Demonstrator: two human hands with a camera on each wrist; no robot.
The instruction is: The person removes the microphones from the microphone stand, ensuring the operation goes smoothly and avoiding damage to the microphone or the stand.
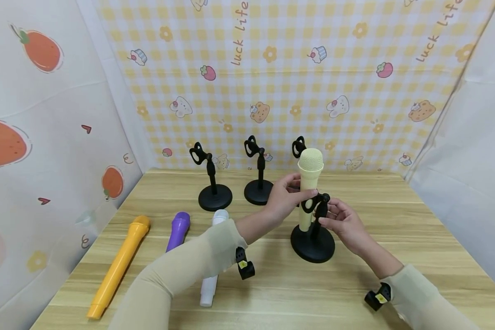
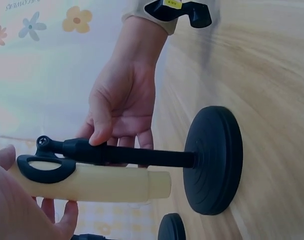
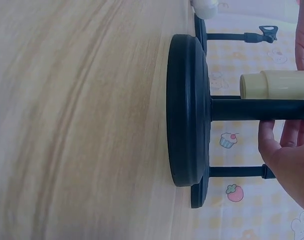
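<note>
A pale yellow microphone [image 1: 311,170] stands upright, head up, beside the post of a black tabletop microphone stand [image 1: 313,247]. My left hand [image 1: 286,197] grips the microphone below its head, the thumb across the front near the stand's clip [image 2: 44,169]. That ring-shaped clip overlaps the microphone's body; whether it encircles it, I cannot tell. In the left wrist view the microphone's lower end [image 2: 159,185] hangs a little above the round base [image 2: 211,160]. With thumb and fingers, my right hand [image 1: 346,224] holds the stand's post [image 2: 142,155] from the right.
Three more black stands, the left one [image 1: 215,198], the middle one [image 1: 259,191] and one partly hidden behind the microphone, line the table's back. An orange microphone [image 1: 117,270], a purple one [image 1: 178,229] and a white one [image 1: 208,288] lie left, partly under my left sleeve.
</note>
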